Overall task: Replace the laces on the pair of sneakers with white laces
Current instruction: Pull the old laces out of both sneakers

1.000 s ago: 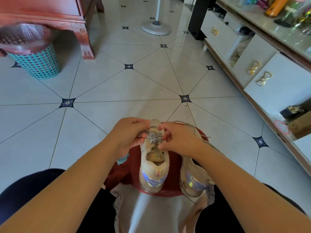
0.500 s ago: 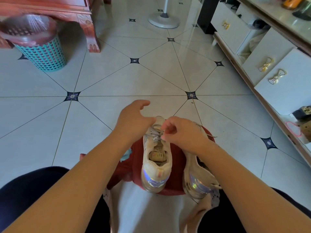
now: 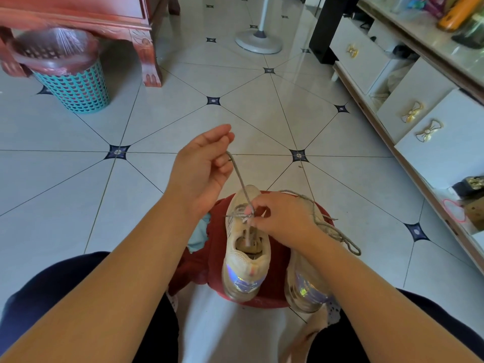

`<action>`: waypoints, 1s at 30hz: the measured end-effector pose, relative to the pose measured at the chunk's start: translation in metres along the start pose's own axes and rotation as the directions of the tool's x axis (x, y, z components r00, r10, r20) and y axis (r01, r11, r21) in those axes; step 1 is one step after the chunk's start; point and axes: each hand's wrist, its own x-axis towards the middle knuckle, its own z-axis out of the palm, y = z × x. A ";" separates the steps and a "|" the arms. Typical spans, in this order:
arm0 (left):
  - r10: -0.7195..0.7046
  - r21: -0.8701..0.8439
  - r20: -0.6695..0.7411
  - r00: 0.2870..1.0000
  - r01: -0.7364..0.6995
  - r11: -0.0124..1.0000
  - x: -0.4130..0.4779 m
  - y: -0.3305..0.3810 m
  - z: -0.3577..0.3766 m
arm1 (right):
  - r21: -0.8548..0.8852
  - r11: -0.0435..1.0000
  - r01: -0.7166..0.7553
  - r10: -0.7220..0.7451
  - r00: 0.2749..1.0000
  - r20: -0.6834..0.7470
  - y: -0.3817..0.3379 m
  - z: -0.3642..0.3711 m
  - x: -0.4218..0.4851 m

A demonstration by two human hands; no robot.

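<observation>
Two beige sneakers with shiny heels stand on a red stool [image 3: 275, 279] between my knees. The left sneaker [image 3: 245, 258] still carries a grey lace [image 3: 239, 179] through its eyelets. My left hand [image 3: 201, 169] is raised above the toe and pinches the end of that lace, which runs taut down to the eyelets. My right hand [image 3: 280, 216] rests on the upper of the left sneaker and pinches the lace at the eyelets. The right sneaker [image 3: 306, 286] is partly hidden under my right forearm; a loose grey lace [image 3: 332, 229] trails over it.
A teal basket [image 3: 70, 74] with a pink bag stands far left beside a red wooden cabinet [image 3: 146, 48]. A white fan base [image 3: 259, 43] is far ahead. White drawers [image 3: 432, 142] line the right wall. A light blue cloth [image 3: 199, 237] lies on the stool's left.
My left hand has risen up and away from the sneaker, drawing a length of grey lace out of the eyelets. My right hand has stayed at the eyelets.
</observation>
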 end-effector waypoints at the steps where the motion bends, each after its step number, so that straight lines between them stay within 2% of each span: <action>1: -0.004 0.018 -0.018 1.000 0.004 1.000 0.001 0.001 -0.002 | 0.024 1.000 -0.020 0.020 1.000 -0.018 0.000 -0.002 0.001; 3: -0.021 0.096 -0.063 0.998 0.027 0.995 0.005 0.000 -0.006 | 0.130 0.989 -0.074 0.079 0.996 -0.033 0.000 -0.010 0.002; 6: -0.042 0.414 -0.133 0.990 0.094 0.906 0.008 -0.007 -0.014 | 0.157 0.983 -0.096 0.103 0.994 -0.036 0.000 -0.021 0.002; 9: -0.062 0.756 -0.064 0.996 0.089 0.649 0.006 -0.022 -0.019 | 0.092 0.993 -0.073 0.079 0.995 -0.063 -0.002 -0.027 0.000; 11: -0.084 0.885 0.011 0.996 0.029 0.465 0.005 -0.032 -0.021 | 0.179 0.982 -0.059 0.078 0.991 -0.104 -0.004 -0.031 -0.001; 14: -0.132 0.969 0.086 0.988 -0.053 0.240 0.004 -0.039 -0.025 | 0.294 0.954 -0.054 0.101 0.984 -0.148 -0.009 -0.043 -0.006; 17: -0.237 0.981 0.160 0.958 -0.181 -0.071 0.003 -0.045 -0.028 | 0.290 0.957 0.003 0.059 0.977 -0.203 -0.014 -0.054 -0.014; 18: -0.241 0.969 0.168 0.956 -0.206 -0.139 0.003 -0.048 -0.029 | 0.272 0.962 0.026 0.035 0.976 -0.217 -0.016 -0.055 -0.016; 19: -0.228 0.963 0.166 0.959 -0.208 -0.172 0.003 -0.050 -0.030 | 0.247 0.968 0.041 0.016 0.974 -0.225 -0.017 -0.056 -0.019; 22: -0.150 0.967 0.154 0.977 -0.180 -0.179 0.005 -0.053 -0.031 | 0.112 0.993 0.028 -0.004 0.978 -0.209 -0.018 -0.056 -0.020; 25: -0.069 0.963 0.191 0.979 -0.200 -0.179 0.009 -0.049 -0.029 | -0.153 0.987 -0.052 0.036 0.993 -0.110 -0.014 -0.059 -0.017; 27: -0.037 0.962 0.210 0.977 -0.213 -0.172 0.012 -0.044 -0.028 | -0.220 0.971 -0.096 0.090 0.995 -0.040 -0.012 -0.062 -0.016; 28: -0.038 0.964 0.206 0.978 -0.209 -0.164 0.013 -0.042 -0.028 | -0.195 0.976 -0.099 0.097 0.995 -0.020 -0.013 -0.064 -0.016; 29: -0.040 0.969 0.195 0.980 -0.199 -0.146 0.013 -0.039 -0.028 | -0.095 0.991 -0.099 0.096 0.995 -0.028 -0.014 -0.066 -0.017; 30: -0.038 0.976 0.180 0.983 -0.183 -0.121 0.014 -0.036 -0.028 | 0.095 0.992 -0.085 0.092 0.993 -0.072 -0.017 -0.070 -0.019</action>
